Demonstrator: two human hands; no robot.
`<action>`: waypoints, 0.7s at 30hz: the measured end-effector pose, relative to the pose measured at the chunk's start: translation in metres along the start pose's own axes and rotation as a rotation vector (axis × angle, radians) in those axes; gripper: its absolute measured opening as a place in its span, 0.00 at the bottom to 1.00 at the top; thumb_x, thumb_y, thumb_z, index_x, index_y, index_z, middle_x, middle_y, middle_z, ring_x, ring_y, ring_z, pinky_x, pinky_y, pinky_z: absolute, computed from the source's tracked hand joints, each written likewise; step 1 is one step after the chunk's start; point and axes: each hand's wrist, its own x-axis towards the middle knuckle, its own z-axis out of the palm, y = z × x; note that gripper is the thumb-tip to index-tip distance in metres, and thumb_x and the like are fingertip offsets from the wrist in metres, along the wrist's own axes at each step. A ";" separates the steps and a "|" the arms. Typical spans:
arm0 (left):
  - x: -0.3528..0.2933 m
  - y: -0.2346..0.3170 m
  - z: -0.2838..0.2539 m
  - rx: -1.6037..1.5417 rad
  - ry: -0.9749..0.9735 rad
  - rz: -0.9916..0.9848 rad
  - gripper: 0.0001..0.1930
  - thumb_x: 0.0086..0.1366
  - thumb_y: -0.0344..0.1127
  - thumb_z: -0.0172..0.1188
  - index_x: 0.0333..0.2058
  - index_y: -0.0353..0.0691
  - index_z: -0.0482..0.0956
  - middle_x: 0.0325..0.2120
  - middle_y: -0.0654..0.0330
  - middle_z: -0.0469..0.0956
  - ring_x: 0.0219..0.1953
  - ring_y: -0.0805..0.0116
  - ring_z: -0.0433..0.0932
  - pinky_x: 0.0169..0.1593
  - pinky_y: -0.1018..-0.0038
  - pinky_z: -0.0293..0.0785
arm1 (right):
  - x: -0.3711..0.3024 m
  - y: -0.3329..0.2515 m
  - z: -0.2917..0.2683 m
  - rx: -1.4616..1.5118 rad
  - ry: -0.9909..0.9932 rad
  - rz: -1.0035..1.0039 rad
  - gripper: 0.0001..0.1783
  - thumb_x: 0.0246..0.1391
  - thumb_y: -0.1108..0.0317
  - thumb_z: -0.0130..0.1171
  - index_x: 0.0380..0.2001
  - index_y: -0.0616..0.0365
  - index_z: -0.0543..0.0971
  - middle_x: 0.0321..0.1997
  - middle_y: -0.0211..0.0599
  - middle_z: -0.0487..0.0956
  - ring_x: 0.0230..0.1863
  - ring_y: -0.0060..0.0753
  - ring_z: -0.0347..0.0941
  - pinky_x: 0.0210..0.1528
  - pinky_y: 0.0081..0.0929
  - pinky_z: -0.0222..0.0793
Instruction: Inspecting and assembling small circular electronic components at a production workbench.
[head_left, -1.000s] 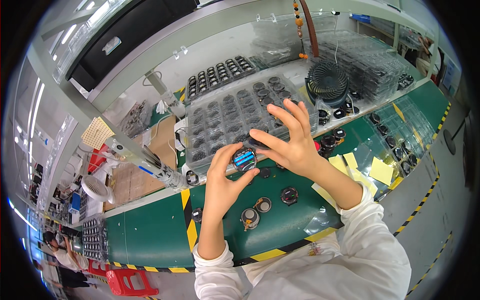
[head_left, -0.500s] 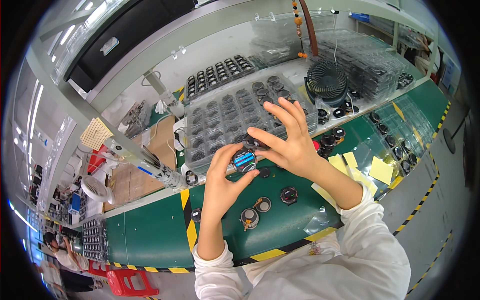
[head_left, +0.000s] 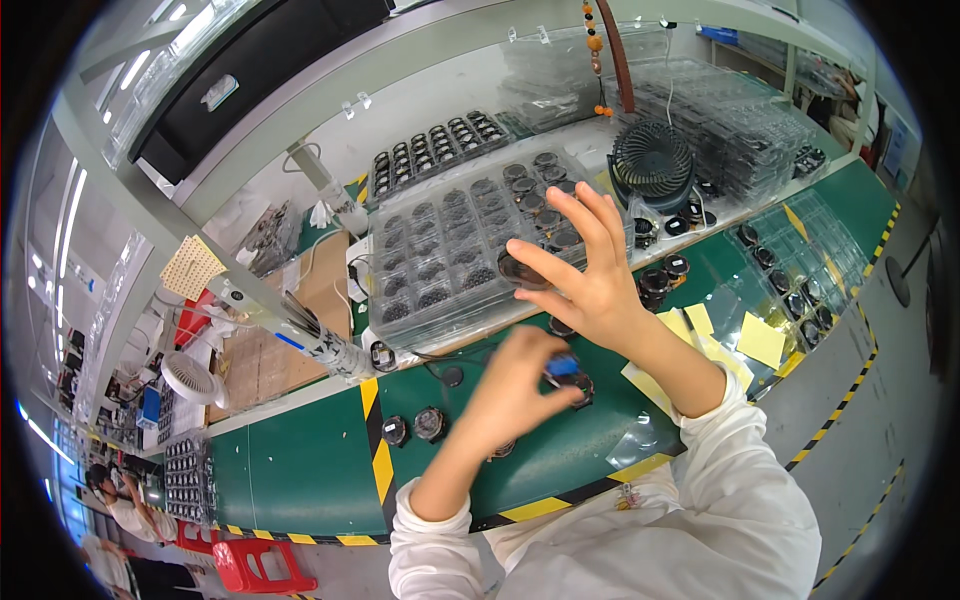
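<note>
Head view: right hand (head_left: 585, 280) raised over the clear tray (head_left: 470, 250) of dark round parts, fingers (head_left: 575, 215) spread, thumb and forefinger pinching a small dark disc (head_left: 520, 270) at the tray's front edge. Left hand (head_left: 515, 385) lower over the green counter (head_left: 310, 480), fingers curled around a small blue piece (head_left: 562, 366). Loose round parts (head_left: 430, 423) lie just left; black fan (head_left: 652, 160) behind; yellow notes (head_left: 760, 338) right.

Head view, steeply down over workbench (head_left: 300, 480)

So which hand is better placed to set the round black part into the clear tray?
Right. The right hand already pinches the round black part directly over the clear tray, while the left hand is lower, holding a small blue piece.
</note>
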 end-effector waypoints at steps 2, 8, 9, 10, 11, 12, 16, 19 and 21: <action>-0.008 0.001 0.038 0.031 -0.150 0.082 0.26 0.46 0.38 0.73 0.44 0.35 0.76 0.40 0.50 0.70 0.46 0.50 0.71 0.52 0.61 0.67 | 0.002 -0.001 0.001 0.014 0.014 0.005 0.31 0.40 0.63 0.72 0.53 0.39 0.78 0.69 0.42 0.59 0.71 0.52 0.49 0.69 0.57 0.48; -0.026 -0.001 0.093 0.173 -0.398 0.135 0.28 0.46 0.39 0.73 0.45 0.34 0.74 0.42 0.52 0.67 0.47 0.53 0.67 0.52 0.62 0.63 | 0.003 0.003 -0.008 0.037 -0.016 0.020 0.35 0.36 0.60 0.75 0.53 0.43 0.77 0.69 0.46 0.59 0.71 0.56 0.49 0.68 0.60 0.47; -0.028 -0.003 0.096 0.190 -0.412 0.129 0.30 0.46 0.39 0.73 0.46 0.33 0.72 0.41 0.52 0.67 0.47 0.53 0.67 0.52 0.62 0.63 | 0.002 0.002 -0.008 0.034 -0.012 0.025 0.35 0.36 0.60 0.75 0.53 0.43 0.77 0.69 0.46 0.59 0.71 0.56 0.49 0.68 0.60 0.47; -0.028 -0.002 0.097 0.193 -0.416 0.132 0.30 0.46 0.39 0.73 0.46 0.33 0.72 0.41 0.52 0.67 0.47 0.53 0.67 0.52 0.62 0.63 | 0.003 0.002 -0.009 0.040 -0.017 0.019 0.35 0.36 0.61 0.75 0.54 0.43 0.77 0.68 0.46 0.60 0.70 0.56 0.50 0.68 0.60 0.48; -0.028 -0.002 0.097 0.207 -0.436 0.125 0.30 0.46 0.39 0.73 0.46 0.33 0.72 0.43 0.51 0.67 0.48 0.52 0.67 0.52 0.62 0.63 | 0.003 0.002 -0.010 0.046 -0.022 0.013 0.36 0.36 0.61 0.75 0.54 0.43 0.76 0.68 0.46 0.60 0.70 0.56 0.50 0.68 0.60 0.48; -0.028 -0.002 0.097 0.220 -0.456 0.117 0.30 0.47 0.39 0.73 0.47 0.33 0.72 0.44 0.50 0.68 0.48 0.52 0.67 0.52 0.61 0.63 | 0.003 0.002 -0.010 0.045 -0.018 0.015 0.36 0.36 0.61 0.75 0.54 0.43 0.76 0.68 0.46 0.60 0.70 0.56 0.50 0.68 0.60 0.48; -0.015 0.014 0.056 0.130 -0.271 0.091 0.29 0.50 0.41 0.72 0.47 0.33 0.72 0.47 0.46 0.70 0.50 0.48 0.70 0.53 0.61 0.65 | 0.006 0.001 -0.011 0.111 -0.056 0.001 0.37 0.38 0.62 0.74 0.56 0.47 0.74 0.68 0.45 0.60 0.70 0.56 0.52 0.68 0.59 0.49; -0.001 0.018 0.014 -0.003 0.080 -0.064 0.23 0.55 0.35 0.68 0.46 0.31 0.71 0.42 0.49 0.73 0.42 0.55 0.74 0.47 0.65 0.71 | 0.008 -0.002 -0.018 0.128 -0.119 0.018 0.37 0.39 0.65 0.73 0.56 0.51 0.72 0.68 0.45 0.61 0.70 0.55 0.53 0.67 0.56 0.53; -0.001 0.012 -0.002 0.088 0.217 -0.091 0.22 0.55 0.34 0.68 0.46 0.33 0.71 0.42 0.50 0.73 0.41 0.56 0.74 0.47 0.66 0.71 | 0.005 -0.003 -0.019 0.136 -0.157 0.027 0.36 0.41 0.68 0.72 0.56 0.53 0.71 0.67 0.45 0.61 0.69 0.54 0.54 0.67 0.53 0.56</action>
